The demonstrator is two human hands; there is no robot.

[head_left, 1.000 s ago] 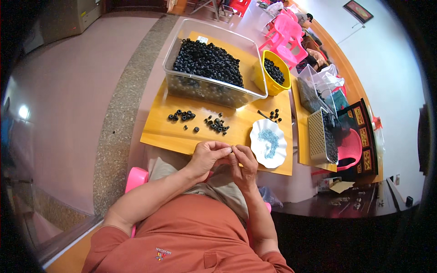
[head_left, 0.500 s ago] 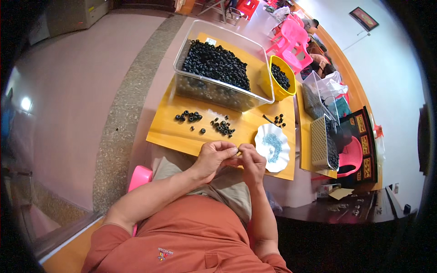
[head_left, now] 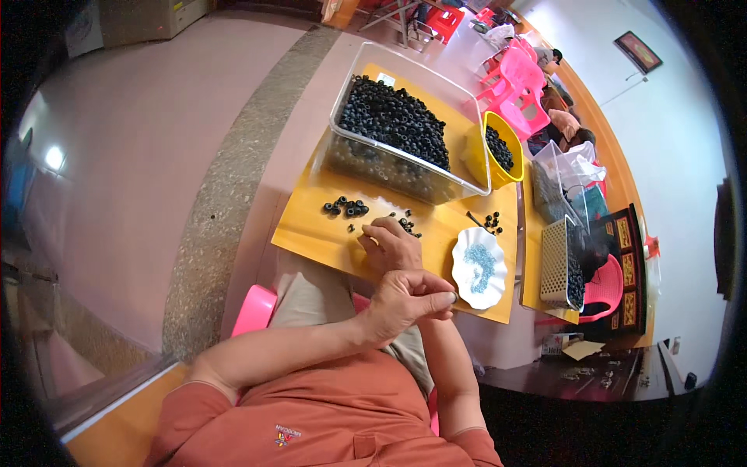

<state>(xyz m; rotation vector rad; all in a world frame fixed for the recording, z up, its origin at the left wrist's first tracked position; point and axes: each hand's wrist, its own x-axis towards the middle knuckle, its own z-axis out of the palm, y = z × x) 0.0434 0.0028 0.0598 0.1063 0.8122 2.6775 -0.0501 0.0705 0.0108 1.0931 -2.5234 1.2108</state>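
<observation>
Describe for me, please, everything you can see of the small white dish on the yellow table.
The small white scalloped dish looks like glossy plastic or ceramic, with a wavy fluted rim. It sits flat near the yellow table's front right corner and holds a loose heap of tiny pale blue pieces. Neither hand touches it.

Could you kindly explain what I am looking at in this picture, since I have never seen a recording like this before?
There is no machine here: a seated person wears a wide-angle camera on the head, so you look down on their own two arms, and straight edges appear bent. On the yellow table stand a clear bin of black rings, a yellow tub with more of them, and a white dish of small bluish pieces. A few loose rings lie in front. The right hand rests on the table beside those rings. The left hand hovers nearer the body, fingers pinched; whether it holds anything is too small to tell.
</observation>
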